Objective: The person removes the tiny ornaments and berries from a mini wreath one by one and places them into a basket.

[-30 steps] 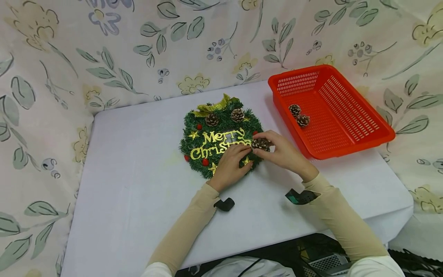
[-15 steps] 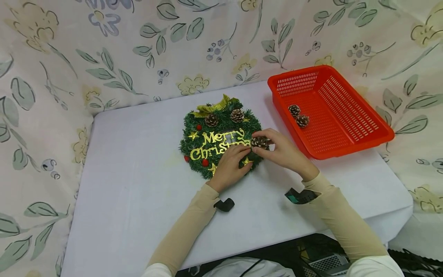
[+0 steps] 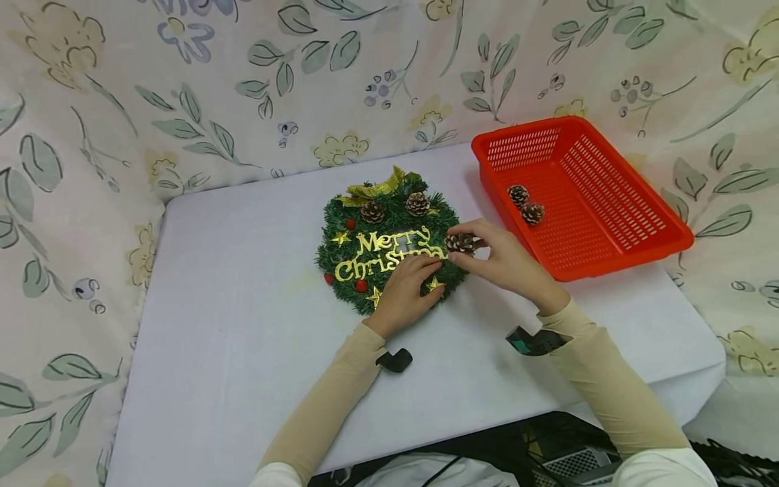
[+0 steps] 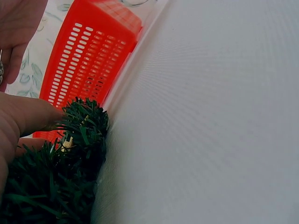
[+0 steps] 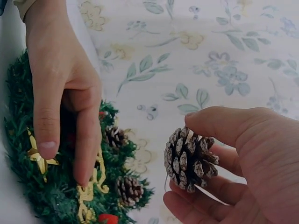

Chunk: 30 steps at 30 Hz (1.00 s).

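A round green wreath (image 3: 331, 253) with gold "Merry Christmas" lettering (image 3: 349, 270) lies mid-table. It bears gold stars, red berries, a gold bow and two pine cones near its top. My left hand (image 3: 406, 291) rests on its lower right part, fingers extended over the end of the lettering and thumb apart, near a gold star (image 5: 39, 156). Over the wreath's right edge my right hand (image 3: 505, 264) pinches a white-tipped pine cone (image 5: 184, 161) between thumb and fingers. A thin pale loop shows beside that cone in the right wrist view.
A red perforated basket (image 3: 599, 203) stands at the table's back right. Inside, near its left wall, lie two pine cones (image 3: 532, 213). A floral cloth (image 3: 237, 88) hangs behind and left of the white-covered table (image 3: 225, 304).
My right hand has shifted slightly up and to the right with the pine cone, away from my left fingers. The left hand and the wreath stay in place.
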### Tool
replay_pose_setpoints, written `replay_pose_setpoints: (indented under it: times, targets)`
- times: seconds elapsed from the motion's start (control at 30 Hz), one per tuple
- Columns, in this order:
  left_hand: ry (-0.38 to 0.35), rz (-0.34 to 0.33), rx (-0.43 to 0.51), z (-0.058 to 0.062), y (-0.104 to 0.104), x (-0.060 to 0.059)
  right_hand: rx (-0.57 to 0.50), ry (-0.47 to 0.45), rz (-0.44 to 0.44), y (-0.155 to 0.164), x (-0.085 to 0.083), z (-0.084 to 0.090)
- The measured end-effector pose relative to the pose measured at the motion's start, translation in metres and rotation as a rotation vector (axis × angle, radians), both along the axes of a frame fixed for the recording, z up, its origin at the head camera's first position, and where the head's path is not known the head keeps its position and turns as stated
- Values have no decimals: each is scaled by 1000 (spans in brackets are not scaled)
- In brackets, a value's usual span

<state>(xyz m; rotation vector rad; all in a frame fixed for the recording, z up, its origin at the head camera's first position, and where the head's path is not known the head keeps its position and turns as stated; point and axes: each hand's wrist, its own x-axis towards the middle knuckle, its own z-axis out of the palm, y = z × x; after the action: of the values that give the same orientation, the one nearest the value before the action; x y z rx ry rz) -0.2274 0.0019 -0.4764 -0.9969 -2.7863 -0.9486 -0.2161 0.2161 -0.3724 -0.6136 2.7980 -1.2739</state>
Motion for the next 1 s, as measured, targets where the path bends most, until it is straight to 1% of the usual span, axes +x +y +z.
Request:
replay_pose_setpoints:
  times: [0.3,0.57,0.87,1.0]
  targets:
    - [7,1,-1,-1,0,0,11,19,-13,4,-3,6]
    - [3,-4,12,-1,0,0,4,7,-46,8,-4,12]
    - [4,-9,13,-1,0,-1,-29,-13,-66,11,-3,26]
    - [-3,-9,18,-1,-1,0,-23,1,-75,12,-3,30]
